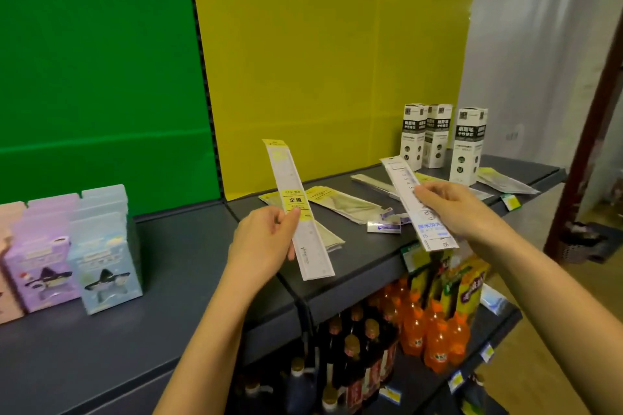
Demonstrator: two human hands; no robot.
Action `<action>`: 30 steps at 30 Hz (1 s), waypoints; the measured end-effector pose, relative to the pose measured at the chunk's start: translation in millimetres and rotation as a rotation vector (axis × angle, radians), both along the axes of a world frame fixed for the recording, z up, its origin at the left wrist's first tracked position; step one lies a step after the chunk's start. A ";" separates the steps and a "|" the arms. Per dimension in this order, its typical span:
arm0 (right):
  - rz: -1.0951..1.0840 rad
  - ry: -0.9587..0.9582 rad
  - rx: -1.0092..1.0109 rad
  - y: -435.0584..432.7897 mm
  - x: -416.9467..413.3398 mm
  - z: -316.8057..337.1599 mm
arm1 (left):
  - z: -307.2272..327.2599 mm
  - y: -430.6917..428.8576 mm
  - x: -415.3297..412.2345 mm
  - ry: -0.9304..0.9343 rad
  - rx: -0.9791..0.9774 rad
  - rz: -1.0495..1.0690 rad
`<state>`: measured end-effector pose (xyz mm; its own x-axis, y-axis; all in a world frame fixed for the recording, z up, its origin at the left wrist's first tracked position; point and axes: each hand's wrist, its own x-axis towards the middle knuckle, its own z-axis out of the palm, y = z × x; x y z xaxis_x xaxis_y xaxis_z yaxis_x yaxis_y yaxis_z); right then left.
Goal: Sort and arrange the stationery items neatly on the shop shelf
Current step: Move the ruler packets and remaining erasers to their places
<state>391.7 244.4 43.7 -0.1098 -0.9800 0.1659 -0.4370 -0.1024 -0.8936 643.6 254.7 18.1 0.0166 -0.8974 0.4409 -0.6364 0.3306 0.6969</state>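
Fingers (286, 222) on the left hand (263, 242) are pinching a yellow-label ruler (290, 175), and the right hand (451, 209) pinches a blue-print ruler (435, 232) the same way, so both hands are holding something. Both rulers are up in the air over the front part of the dark grey shelf (188, 263), not touching it.

Room-wise, a wide stretch of plain grey shelf shows between the pastel boxes (104, 253) on the left and the loose ruler packs (340, 204), right down to the front edge. Further right it's crowded. White pen refill boxes (467, 145) stand upright near the yellow back panel (320, 61), and small purple-and-white packets (384, 227) lie just beside the packs.

On the left ruler the thumb sits on the yellow label about mid-length, and the top sticks up well above the hand, leaning a bit left. The right ruler is gripped around the middle, and its lower end pokes out past the shelf's front edge, above the orange soda bottles (435, 337) on the shelf below. Both are in clear sleeves. The left one has a yellow header, the right one has printed numbers and blue text.
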 end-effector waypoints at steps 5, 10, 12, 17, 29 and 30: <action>0.120 -0.008 0.002 -62.0 -29.6 7.8 | -2.2 -22.1 -22.8 -0.040 0.012 0.136; 0.236 0.139 0.004 -124.0 -62.4 17.6 | -5.7 -52.3 -45.8 -0.062 0.104 0.282; 0.260 0.166 -0.028 -146.6 -77.1 20.7 | -10.8 -67.0 -50.4 -0.095 0.148 0.372; 0.331 0.352 -0.090 -192.8 -99.5 14.3 | -23.8 -89.9 -54.5 -0.204 0.224 0.566; 0.328 0.689 -0.079 -256.9 -94.4 -19.4 | -34.0 -97.5 -61.1 -0.344 0.319 0.690; 0.328 0.701 -0.077 -259.3 -94.5 -21.6 | -34.0 -97.4 -62.8 -0.363 0.314 0.705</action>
